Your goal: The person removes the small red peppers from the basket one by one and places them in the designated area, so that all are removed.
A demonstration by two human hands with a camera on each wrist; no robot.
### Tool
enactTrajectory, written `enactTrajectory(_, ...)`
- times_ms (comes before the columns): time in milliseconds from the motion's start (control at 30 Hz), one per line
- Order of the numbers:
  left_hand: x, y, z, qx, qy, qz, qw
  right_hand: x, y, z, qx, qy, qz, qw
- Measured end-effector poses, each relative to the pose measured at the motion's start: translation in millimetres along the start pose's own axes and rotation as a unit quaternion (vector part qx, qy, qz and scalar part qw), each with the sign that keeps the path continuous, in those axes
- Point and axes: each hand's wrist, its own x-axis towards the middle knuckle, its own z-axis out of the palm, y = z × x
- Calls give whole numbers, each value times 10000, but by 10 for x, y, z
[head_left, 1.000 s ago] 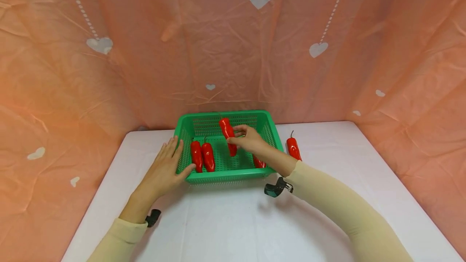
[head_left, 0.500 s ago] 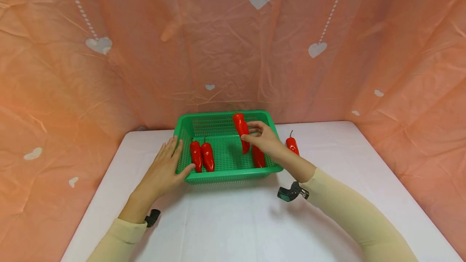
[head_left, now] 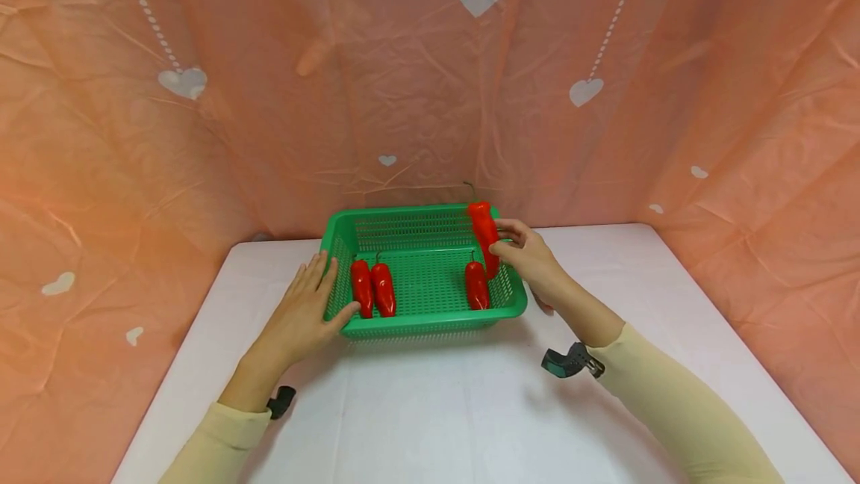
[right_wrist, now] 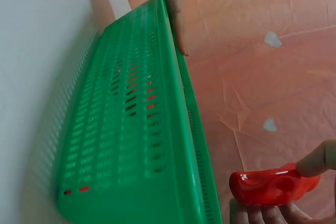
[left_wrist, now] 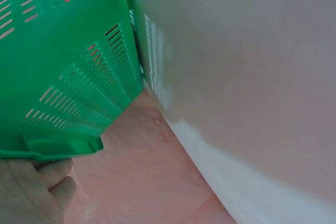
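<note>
My right hand point(head_left: 535, 258) pinches a red pepper point(head_left: 485, 239) between thumb and fingers, above the right end of the green plastic basket point(head_left: 416, 323). The pepper hangs tilted, its thin stem at the top. In the right wrist view this held pepper point(right_wrist: 273, 184) is beyond the basket's rim. My left hand point(head_left: 300, 320) rests on the basket's left rim, fingers straight, thumb along the front corner. Inside lie two red peppers side by side at the left, the outer pepper point(head_left: 362, 288) and its neighbour point(head_left: 384, 290), and another pepper point(head_left: 477, 286) at the right.
On the white tabletop point(head_left: 416, 409), right of the basket, another red pepper point(head_left: 544, 308) is mostly hidden behind my right hand. A pink-orange curtain point(head_left: 430, 118) with white hearts hangs round the back and sides. Each wrist carries a small black camera mount.
My right hand has carried the held pepper rightward from over the basket's middle to its right end, uncovering the pepper lying there and hiding the one on the table. The left hand has stayed put.
</note>
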Motion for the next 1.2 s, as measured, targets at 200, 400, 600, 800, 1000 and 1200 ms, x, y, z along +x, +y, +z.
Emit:
enactTrajectory(200, 2, 7, -3, -3, 5, 11, 10000, -53, 76, -168, -74, 233, -86, 9997)
enactTrajectory(400, 6, 8, -5, -27, -2, 10, 10000, -105, 154, -360, -192, 413, -7, 9990)
enactTrajectory(600, 9, 5, -4, -16, 21, 26, 10000, -160, 262, -561, -176, 514, 119, 9985)
enactTrajectory(800, 8, 7, -1, -16, -13, 7, 10000, -186, 426, -777, -335, 716, 466, 9958)
enactTrajectory(1000, 5, 15, 3, -22, -7, 13, 10000, -185, 589, -932, -540, 880, 828, 9912)
enactTrajectory(1200, 1, 12, 12, -8, 30, 11, 10000, -181, 723, -999, -607, 913, 1075, 9881)
